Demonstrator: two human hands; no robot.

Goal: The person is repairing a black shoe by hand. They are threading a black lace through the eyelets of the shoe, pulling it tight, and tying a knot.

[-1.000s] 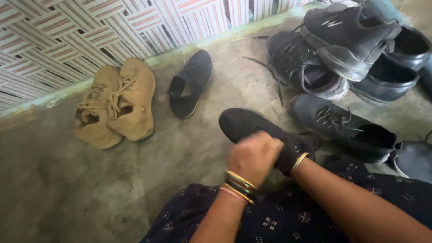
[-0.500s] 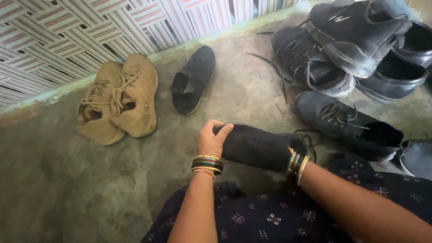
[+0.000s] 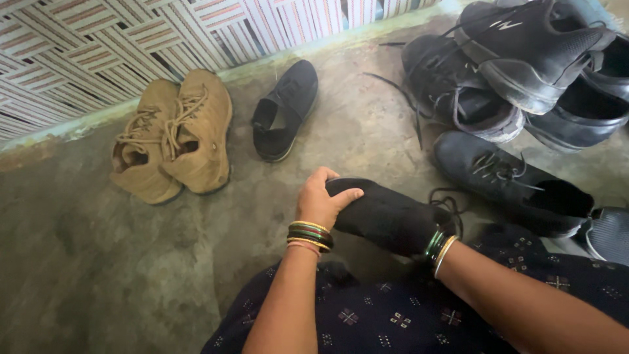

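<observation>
A black slip-on shoe (image 3: 386, 213) is held just above my lap, toe pointing left. My left hand (image 3: 321, 200) grips its toe end, thumb across the top. My right hand is hidden inside or behind the shoe's heel end; only the wrist with green and gold bangles (image 3: 438, 248) shows. Its matching black slip-on (image 3: 285, 111) lies on the floor farther back, near the wall.
A pair of tan lace-up shoes (image 3: 173, 134) sits at the left by the patterned wall (image 3: 131, 46). Several black lace-up shoes (image 3: 511, 72) are piled at the upper right, one more black shoe (image 3: 511, 180) just right of my hands. Concrete floor (image 3: 98, 275) all around.
The black shoe was lifted off the floor and turned. My left hand shifted from the shoe's middle to its toe end, and my right hand went to the heel.
</observation>
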